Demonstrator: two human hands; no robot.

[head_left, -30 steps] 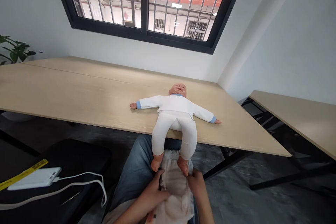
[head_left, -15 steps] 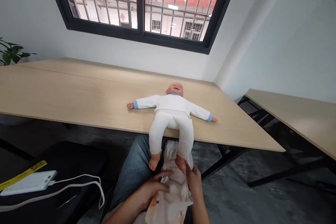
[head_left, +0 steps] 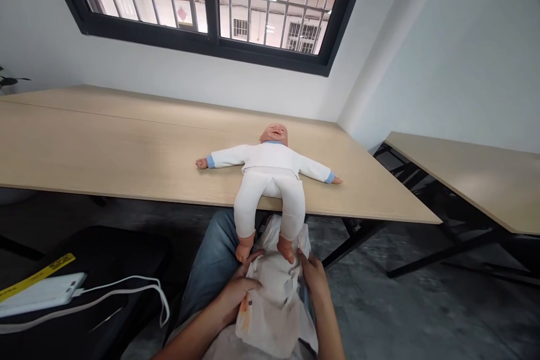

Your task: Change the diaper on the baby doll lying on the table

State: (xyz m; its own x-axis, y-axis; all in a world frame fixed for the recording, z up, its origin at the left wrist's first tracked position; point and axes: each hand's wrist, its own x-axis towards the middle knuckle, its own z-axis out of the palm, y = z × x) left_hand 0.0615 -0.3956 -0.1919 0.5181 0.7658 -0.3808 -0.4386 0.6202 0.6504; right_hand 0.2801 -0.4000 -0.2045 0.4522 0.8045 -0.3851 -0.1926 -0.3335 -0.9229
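Note:
A white disposable diaper (head_left: pixel 276 281) with an orange print lies unfolded over my lap. My left hand (head_left: pixel 241 288) pinches its left edge, thumb and fingers closed on the material. On the opposite edge, my right hand (head_left: pixel 313 274) grips the diaper with its fingertips partly tucked behind it. A baby doll (head_left: pixel 272 158) in a white top with blue cuffs and white leggings rests on its back, arms spread. Its legs hang over the table's front edge, and its bare feet dangle just above the diaper, between my hands.
The doll lies on a light wooden table (head_left: pixel 126 146) below a barred window (head_left: pixel 211 45). At lower left, a black chair (head_left: pixel 139 247) carries a white power bank (head_left: pixel 42 292) with cable and a yellow strip. A second table (head_left: pixel 464 174) stands right.
The diaper is opened wider, its near part now spread flatter. My hands have shifted slightly up and stay on its edges. The view has tilted and moved a little; the doll lies as before.

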